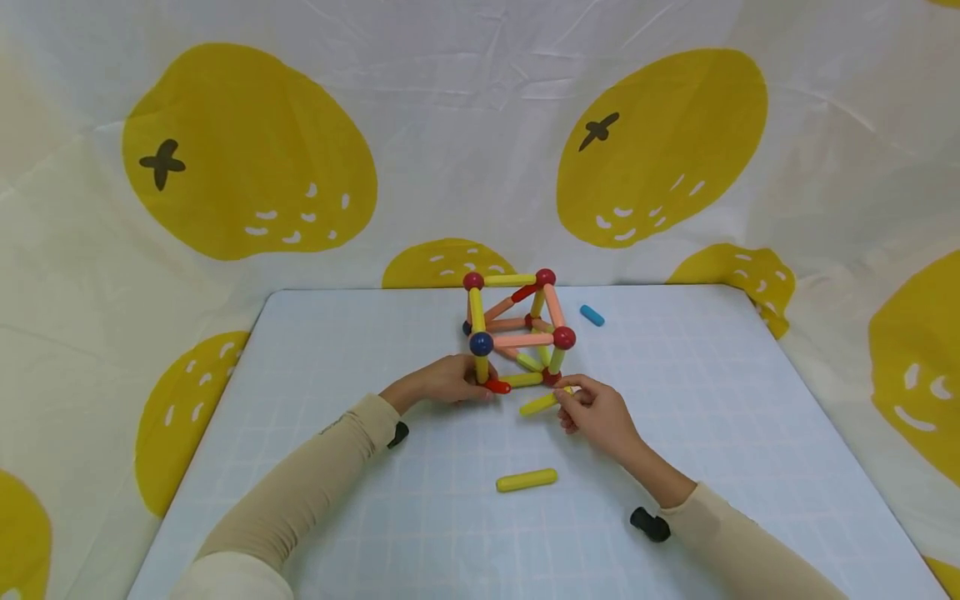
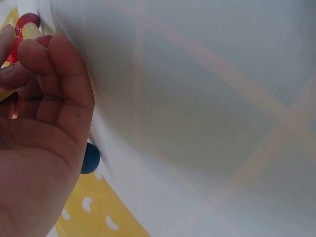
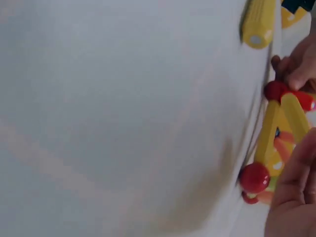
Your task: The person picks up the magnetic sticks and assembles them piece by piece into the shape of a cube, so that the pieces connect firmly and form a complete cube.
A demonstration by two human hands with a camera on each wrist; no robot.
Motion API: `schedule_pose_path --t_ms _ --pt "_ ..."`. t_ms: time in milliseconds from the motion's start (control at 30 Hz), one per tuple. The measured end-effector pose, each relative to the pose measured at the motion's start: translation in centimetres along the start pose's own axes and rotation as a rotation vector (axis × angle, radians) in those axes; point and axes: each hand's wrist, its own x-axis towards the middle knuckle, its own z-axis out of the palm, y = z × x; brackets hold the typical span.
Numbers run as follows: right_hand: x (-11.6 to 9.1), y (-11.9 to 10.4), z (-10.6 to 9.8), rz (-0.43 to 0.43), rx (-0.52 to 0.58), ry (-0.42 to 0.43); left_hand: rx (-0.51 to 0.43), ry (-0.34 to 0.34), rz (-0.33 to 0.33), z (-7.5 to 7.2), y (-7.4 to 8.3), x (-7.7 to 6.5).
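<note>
A box-shaped frame of magnetic rods and balls stands mid-table, with a blue ball (image 1: 482, 343) at its upper front left corner. My left hand (image 1: 450, 379) is at the lower front left corner, its fingers gripping a short red rod (image 1: 498, 387). Beside that rod, a red ball (image 3: 275, 91) shows in the right wrist view; the hand covers it in the head view. In my right hand (image 1: 600, 417), a yellow rod (image 1: 537, 405) is pinched between thumb and fingers, just in front of the lower right red ball (image 1: 551, 376). The rod's far end points left, toward the red rod.
Another yellow rod (image 1: 527, 480) lies on the table nearer to me. Behind and right of the frame is a short blue rod (image 1: 592, 315). A white cloth with yellow fruit prints (image 1: 465, 125) hangs behind the pale table (image 1: 345, 517).
</note>
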Motion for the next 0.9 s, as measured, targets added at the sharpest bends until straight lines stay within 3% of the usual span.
schedule_pose_path --t_ms 100,200,333,467,600,667,733,833,900 --pt "0.7 0.9 -0.7 0.209 -0.133 -0.075 0.01 0.001 -0.015 -0.1 0.0 0.0" --pt "1.2 1.2 -0.8 0.268 -0.309 -0.156 0.015 0.0 -0.035 -0.1 0.1 0.0" --pt "1.8 0.6 -0.1 0.185 -0.455 -0.247 0.01 -0.002 -0.043 -0.1 0.0 0.0" --pt "2.0 -0.2 1.0 -0.015 -0.59 -0.319 -0.018 -0.004 -0.048 -0.1 -0.1 0.1" --pt "1.9 -0.4 1.3 -0.189 -0.678 -0.3 -0.031 -0.011 -0.045 0.1 -0.2 0.2" --pt "1.7 -0.3 0.7 -0.186 -0.693 -0.268 -0.029 -0.012 -0.04 0.2 -0.2 0.3" --pt "1.3 -0.3 -0.4 -0.121 -0.684 -0.268 -0.03 -0.009 -0.038 0.1 -0.2 0.3" --pt "0.2 0.4 -1.7 -0.007 -0.676 -0.317 -0.017 -0.002 -0.037 0.1 -0.1 0.3" --pt "-0.6 1.1 -2.1 0.006 -0.665 -0.343 -0.008 -0.001 -0.039 0.0 -0.1 0.2"
